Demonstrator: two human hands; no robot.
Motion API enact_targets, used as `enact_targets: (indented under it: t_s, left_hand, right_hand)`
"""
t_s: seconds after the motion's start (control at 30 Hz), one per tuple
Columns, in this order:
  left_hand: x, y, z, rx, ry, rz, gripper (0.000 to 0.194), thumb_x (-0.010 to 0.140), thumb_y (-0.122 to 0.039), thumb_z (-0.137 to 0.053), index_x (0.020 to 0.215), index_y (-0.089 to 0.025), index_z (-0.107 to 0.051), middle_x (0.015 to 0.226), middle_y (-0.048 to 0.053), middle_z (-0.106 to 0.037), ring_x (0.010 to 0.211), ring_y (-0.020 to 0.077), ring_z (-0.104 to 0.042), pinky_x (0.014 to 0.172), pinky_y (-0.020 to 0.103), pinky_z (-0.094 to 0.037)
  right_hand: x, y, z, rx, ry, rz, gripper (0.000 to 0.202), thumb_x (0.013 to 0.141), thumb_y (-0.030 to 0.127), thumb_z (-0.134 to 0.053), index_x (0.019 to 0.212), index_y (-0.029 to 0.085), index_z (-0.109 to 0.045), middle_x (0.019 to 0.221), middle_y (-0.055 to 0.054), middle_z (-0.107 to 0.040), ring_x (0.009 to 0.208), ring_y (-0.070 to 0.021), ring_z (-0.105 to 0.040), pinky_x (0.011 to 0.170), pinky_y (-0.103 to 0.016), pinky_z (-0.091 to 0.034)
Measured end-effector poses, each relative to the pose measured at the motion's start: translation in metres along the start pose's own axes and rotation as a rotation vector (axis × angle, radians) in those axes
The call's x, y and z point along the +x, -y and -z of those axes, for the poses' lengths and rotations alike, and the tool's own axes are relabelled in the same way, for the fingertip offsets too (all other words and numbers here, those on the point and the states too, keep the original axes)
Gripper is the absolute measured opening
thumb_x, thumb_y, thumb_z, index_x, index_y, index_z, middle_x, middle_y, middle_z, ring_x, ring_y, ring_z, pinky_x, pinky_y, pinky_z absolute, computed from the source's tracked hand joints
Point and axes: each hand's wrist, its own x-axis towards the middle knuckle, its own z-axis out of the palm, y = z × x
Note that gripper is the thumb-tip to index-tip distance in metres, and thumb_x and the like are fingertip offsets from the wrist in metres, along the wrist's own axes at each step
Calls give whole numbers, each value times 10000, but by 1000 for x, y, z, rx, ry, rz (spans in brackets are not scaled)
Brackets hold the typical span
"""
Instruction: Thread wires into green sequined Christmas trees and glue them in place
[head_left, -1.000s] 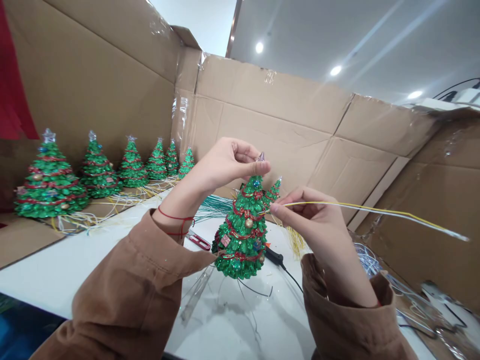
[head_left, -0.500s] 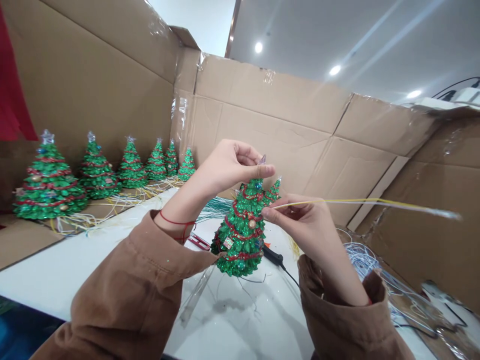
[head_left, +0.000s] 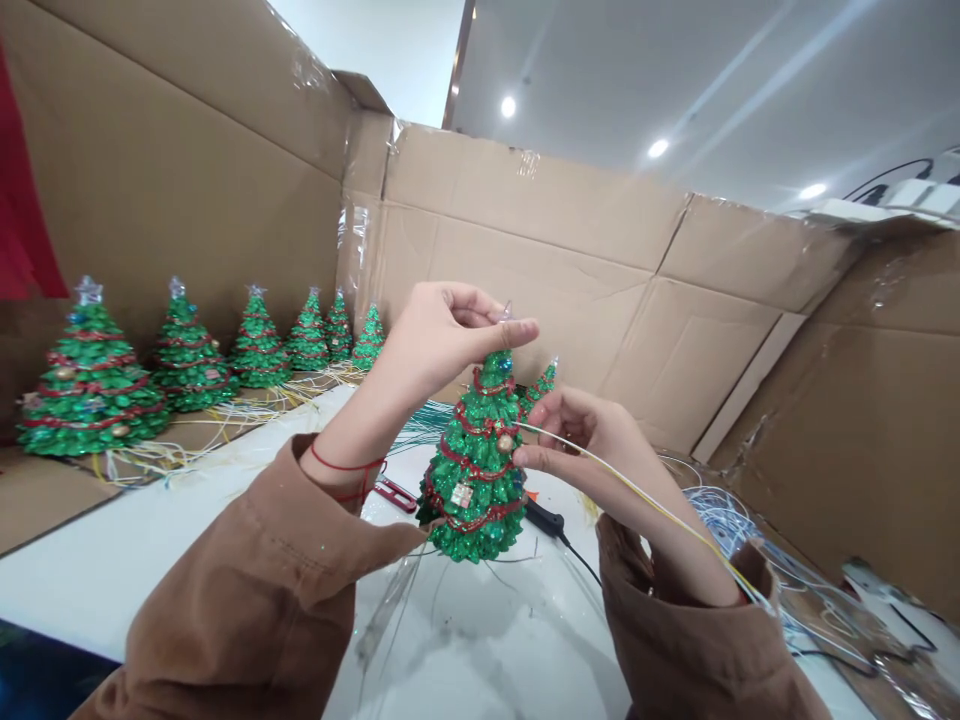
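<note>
My left hand (head_left: 465, 325) pinches the star tip of a glittery green Christmas tree (head_left: 480, 470), keeping it upright over the white table. Red garland, a small gift and a gold ball decorate the tree. At its right side, the thumb of my right hand (head_left: 570, 430) touches or nearly touches the branches, with thumb and fingers apart. A thin white and yellow wire (head_left: 637, 485) runs from the tree's right side across my right hand to my forearm. How the wire joins the tree is hard to make out.
Several similar trees (head_left: 94, 385) line the left. A smaller tree (head_left: 541, 385) stands behind. A red tool (head_left: 395, 493) and a black-handled tool (head_left: 545, 518) lie on the white table (head_left: 465, 650). Tangled wires (head_left: 720, 520) are at right, cardboard walls (head_left: 517, 240) behind.
My right thumb and fingers have parted, and the wire that stretched out to the right now droops over my forearm. The held tree has turned slightly and shifted a little left.
</note>
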Motion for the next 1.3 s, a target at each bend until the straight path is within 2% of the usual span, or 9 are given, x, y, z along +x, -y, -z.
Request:
enact_targets:
  t_s: [0.17,0.3,0.4,0.6,0.83,0.93,1.03,1.17,1.3]
  left_hand:
    - [-6,-8,-3,121,-216,-83,314,568,-408,-759,629,-137,-615,586,16,-597,518,91,-515,471,221,-390]
    - [-6,-7,-2,192,-241,-106,320,561,-419,-760,613,-133,-628,596,28,-613,538,103,-525,487,232,-393]
    - [-6,-7,-3,221,-246,-99,323,562,-421,-761,613,-129,-635,600,30,-619,541,102,-524,489,231,-391]
    - [-8,-7,-7,210,-203,-86,315,557,-405,-770,621,-125,-642,606,31,-628,541,99,-532,484,225,-388]
    - [-10,-9,-10,106,-78,-10,293,550,-361,-779,647,-120,-643,605,25,-631,523,94,-539,484,221,-406]
    - [-12,-11,-11,22,-42,40,281,571,-349,-768,653,-118,-632,615,24,-630,517,84,-534,481,214,-404]
    - [-11,-9,-9,-13,-26,57,282,575,-357,-766,649,-121,-629,601,19,-619,506,80,-523,470,214,-390]
    - [-8,-3,-5,-30,-31,46,302,562,-376,-773,650,-125,-632,606,23,-618,508,83,-524,464,220,-375]
    - [-4,1,-2,-45,-62,22,317,555,-381,-777,674,-119,-644,642,36,-635,541,91,-543,490,224,-388]
  right_hand:
    - [4,-5,9,266,111,30,438,612,274,-814,918,231,-503,684,51,-574,605,-100,-541,544,-227,-424]
    - [9,-13,17,581,115,91,433,563,348,-844,834,230,-528,667,46,-610,589,-81,-540,530,-196,-415]
    - [11,-15,17,668,85,101,372,605,413,-811,812,225,-567,697,19,-648,616,-88,-565,544,-194,-432]
    - [13,-16,8,619,-97,165,201,748,393,-707,761,205,-638,660,5,-675,563,-80,-586,505,-176,-456]
    - [14,-11,2,334,-392,263,167,684,335,-761,660,192,-679,607,-1,-661,522,-83,-567,465,-189,-445]
    - [12,-7,-2,293,-226,240,191,619,324,-799,601,183,-671,589,2,-646,491,-78,-536,442,-200,-427]
    - [10,-5,-1,323,-42,133,204,596,314,-812,664,183,-671,581,13,-644,512,-88,-566,474,-209,-444]
    - [6,-4,8,349,-6,51,313,594,248,-822,856,202,-657,626,26,-663,564,-90,-603,508,-193,-463]
    - [2,-2,19,441,-71,135,221,723,279,-744,914,228,-644,681,24,-691,590,-68,-614,527,-161,-477]
